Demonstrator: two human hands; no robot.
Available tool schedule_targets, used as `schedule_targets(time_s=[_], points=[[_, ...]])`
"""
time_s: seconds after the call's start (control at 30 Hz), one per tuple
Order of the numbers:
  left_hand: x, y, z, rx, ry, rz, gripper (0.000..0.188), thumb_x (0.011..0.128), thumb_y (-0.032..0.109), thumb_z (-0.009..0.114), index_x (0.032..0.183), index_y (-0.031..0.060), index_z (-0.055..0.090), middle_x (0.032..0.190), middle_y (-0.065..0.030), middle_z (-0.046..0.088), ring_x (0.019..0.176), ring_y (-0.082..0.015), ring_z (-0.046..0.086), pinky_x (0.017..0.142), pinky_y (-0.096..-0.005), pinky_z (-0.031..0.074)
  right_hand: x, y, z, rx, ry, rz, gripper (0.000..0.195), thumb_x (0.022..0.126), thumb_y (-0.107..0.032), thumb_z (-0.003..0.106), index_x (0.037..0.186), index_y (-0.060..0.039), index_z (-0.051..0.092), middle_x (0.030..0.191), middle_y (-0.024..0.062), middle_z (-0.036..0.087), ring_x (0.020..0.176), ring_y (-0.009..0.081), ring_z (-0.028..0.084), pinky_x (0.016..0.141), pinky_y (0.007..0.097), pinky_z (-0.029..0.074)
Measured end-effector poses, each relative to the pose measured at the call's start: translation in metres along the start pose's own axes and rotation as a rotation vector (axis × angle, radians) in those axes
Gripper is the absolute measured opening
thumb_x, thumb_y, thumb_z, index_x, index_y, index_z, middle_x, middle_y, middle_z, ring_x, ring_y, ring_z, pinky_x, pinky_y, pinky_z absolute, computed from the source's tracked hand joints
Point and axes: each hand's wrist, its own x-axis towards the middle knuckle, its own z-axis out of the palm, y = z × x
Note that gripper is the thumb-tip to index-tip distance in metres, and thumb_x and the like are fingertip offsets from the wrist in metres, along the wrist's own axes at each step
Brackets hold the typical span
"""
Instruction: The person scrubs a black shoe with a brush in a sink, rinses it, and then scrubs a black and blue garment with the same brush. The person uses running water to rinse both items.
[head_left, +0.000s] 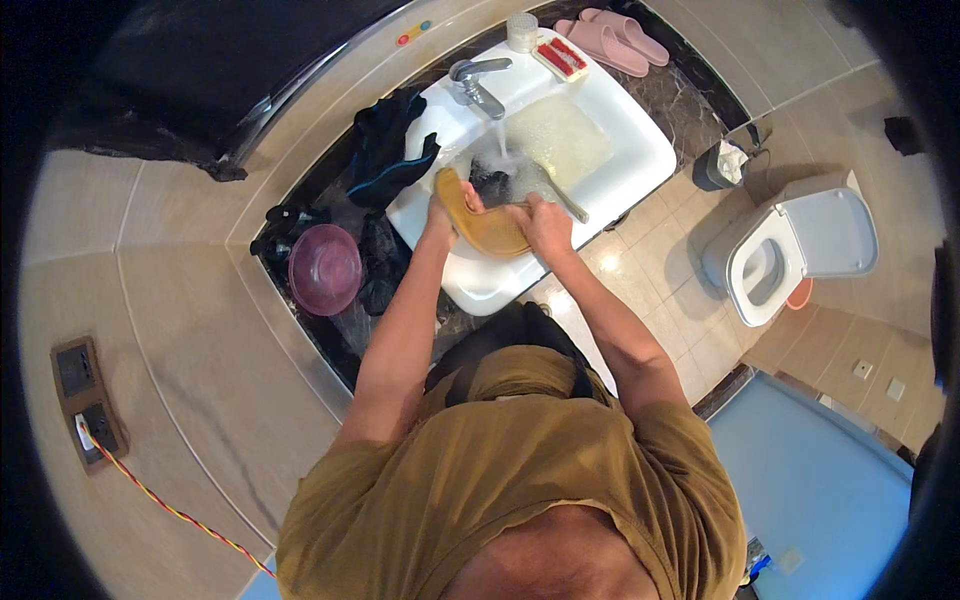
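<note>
A bent, yellow-brown item (487, 229), which looks like a slipper or its sole, is held over the near edge of the white washbasin (634, 139). My left hand (444, 217) grips its left end, with fingertips showing on the inner side. Its right end is in my right hand (547, 225). Water runs from the chrome faucet (480, 94) into cloudy, foamy water (562, 142). A dark thing (491, 186) lies partly under the foam; I cannot tell what it is. Beside it, a long handle (566, 199) slants out of the water toward the basin's right rim.
Black cloth with blue trim (394, 150) lies left of the basin, near a pink plastic bowl (325, 270). A red-bristled brush (561, 60), a ribbed cup (522, 32) and pink slides (611, 41) sit behind. To the right are a waste bin (718, 166) and toilet (765, 270).
</note>
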Motion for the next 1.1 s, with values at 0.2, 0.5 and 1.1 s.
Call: schedule_targets(time_s=[0.2, 0.5, 1.1], points=[[-0.063, 0.047, 0.134, -0.265, -0.047, -0.247, 0.092, 0.081, 0.072, 0.043, 0.139, 0.0009, 0.033, 0.135, -0.0289, 0.040, 0.122, -0.0571, 0.034, 0.094, -0.0683, 0.032, 0.002, 0.012, -0.072, 0.267, 0.183, 0.066, 0.031, 0.081, -0.038, 0.068, 0.094, -0.0109, 0.059, 0.070, 0.0127, 0.065, 0.067, 0.0319, 0.065, 0.059, 0.0394, 0.050], [-0.052, 0.028, 0.162, 0.083, 0.036, 0.040, 0.020, 0.086, 0.005, 0.058, 0.105, -0.0010, 0.062, 0.135, -0.0232, 0.046, 0.114, -0.0393, 0.054, 0.092, -0.0447, 0.049, 0.009, 0.041, -0.092, 0.859, 0.259, 0.165, 0.042, 0.088, -0.019, 0.063, 0.124, -0.0006, 0.050, 0.120, 0.0163, 0.055, 0.091, 0.0247, 0.063, 0.080, 0.0345, 0.054], [-0.032, -0.057, 0.204, 1.312, 0.467, 0.356, 0.056, 0.090, 0.038, 0.054, 0.123, -0.0071, 0.048, 0.115, -0.0270, 0.058, 0.108, -0.0381, 0.057, 0.093, -0.0404, 0.041, -0.029, 0.013, -0.079, 1.205, 0.324, 0.317, 0.019, 0.087, 0.001, 0.057, 0.101, -0.0035, 0.046, 0.086, -0.0001, 0.050, 0.079, 0.0080, 0.048, 0.070, 0.0230, 0.041]])
